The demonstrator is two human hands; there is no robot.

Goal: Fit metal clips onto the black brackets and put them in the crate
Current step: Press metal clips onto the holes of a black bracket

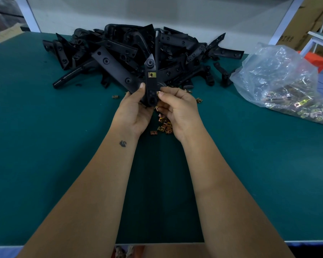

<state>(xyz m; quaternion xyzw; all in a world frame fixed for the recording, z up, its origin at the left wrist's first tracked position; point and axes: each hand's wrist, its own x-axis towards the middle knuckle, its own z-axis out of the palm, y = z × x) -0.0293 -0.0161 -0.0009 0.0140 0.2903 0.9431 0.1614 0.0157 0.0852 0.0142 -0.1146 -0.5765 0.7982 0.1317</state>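
Observation:
My left hand [134, 110] grips the lower end of a black bracket [151, 81] and holds it upright above the green table. One brass-coloured metal clip [151, 74] sits on the bracket's upper half. My right hand [177, 108] pinches a second metal clip [159, 93] against the bracket's right edge, near its lower end. Several loose clips [164, 125] lie on the table just below my hands. A large pile of black brackets [134, 51] lies behind them. No crate is in view.
A clear plastic bag [280, 82] with many clips in it lies at the right on the green table [45, 136]. A few stray clips [115, 97] lie left of my hands. White frame posts and cardboard boxes stand beyond the table's far edge.

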